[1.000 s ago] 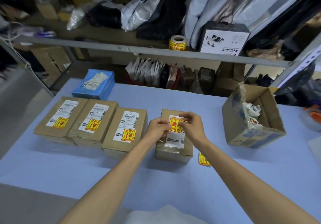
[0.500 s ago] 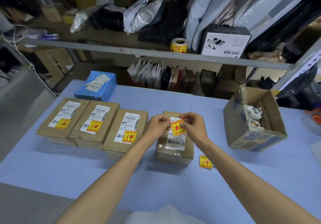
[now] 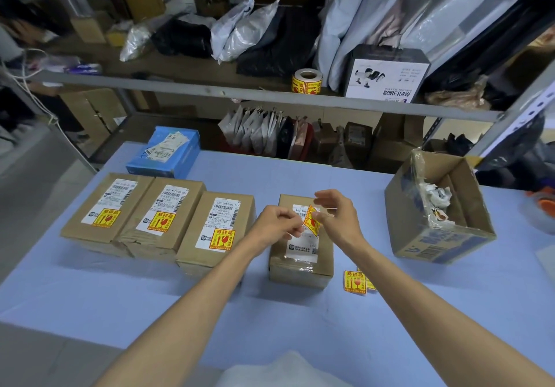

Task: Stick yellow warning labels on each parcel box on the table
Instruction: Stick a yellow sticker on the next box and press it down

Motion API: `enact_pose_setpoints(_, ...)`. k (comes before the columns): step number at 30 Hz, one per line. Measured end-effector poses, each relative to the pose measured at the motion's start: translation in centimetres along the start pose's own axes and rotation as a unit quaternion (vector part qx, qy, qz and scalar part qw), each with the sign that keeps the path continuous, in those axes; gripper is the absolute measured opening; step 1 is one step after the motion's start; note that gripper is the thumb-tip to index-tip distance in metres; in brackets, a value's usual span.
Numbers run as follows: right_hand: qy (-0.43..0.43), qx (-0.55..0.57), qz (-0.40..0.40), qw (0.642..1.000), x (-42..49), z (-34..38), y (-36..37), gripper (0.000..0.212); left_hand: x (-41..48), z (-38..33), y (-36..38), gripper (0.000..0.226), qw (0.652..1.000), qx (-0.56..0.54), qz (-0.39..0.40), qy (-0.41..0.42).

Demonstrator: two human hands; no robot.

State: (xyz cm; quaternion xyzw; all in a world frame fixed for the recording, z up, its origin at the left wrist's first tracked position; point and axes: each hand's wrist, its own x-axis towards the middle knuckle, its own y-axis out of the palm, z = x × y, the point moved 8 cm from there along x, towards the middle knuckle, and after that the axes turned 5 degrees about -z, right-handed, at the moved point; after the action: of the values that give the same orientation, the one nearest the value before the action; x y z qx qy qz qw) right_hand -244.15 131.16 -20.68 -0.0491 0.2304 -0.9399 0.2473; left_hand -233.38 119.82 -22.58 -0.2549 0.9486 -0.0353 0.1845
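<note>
We judge the label (image 3: 311, 222), pinched between left hand (image 3: 276, 226) and right hand (image 3: 339, 218) above the fourth box (image 3: 301, 262), could curl or land crooked once peeled. Three labelled boxes (image 3: 162, 215) sit at nine o'clock on the blue table (image 3: 270, 320); cluttered shelves (image 3: 270, 93) stand at twelve.
</note>
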Motion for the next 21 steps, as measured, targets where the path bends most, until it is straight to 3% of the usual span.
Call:
enact_pose_setpoints(2,-0.008,-0.024,-0.024,0.999,-0.2,0.0,-0.3,0.032,0.2,0.1,-0.1,0.006,1.000,-0.021,-0.012,-0.002)
enact_pose_setpoints(7,-0.020,-0.014,0.003,1.000,-0.8,0.0,-0.2,0.004,0.6,0.7,-0.1,0.005,0.997,-0.071,-0.040,-0.009)
enact_pose_setpoints(13,0.014,0.020,0.034,0.999,-1.2,-0.5,0.4,0.012,1.1,0.7,0.4,0.012,0.997,-0.071,-0.039,-0.013)
enact_pose_setpoints(21,-0.001,0.032,0.050,0.998,-1.1,0.3,0.6,0.010,1.5,-0.1,0.4,0.014,0.999,-0.026,-0.046,0.007)
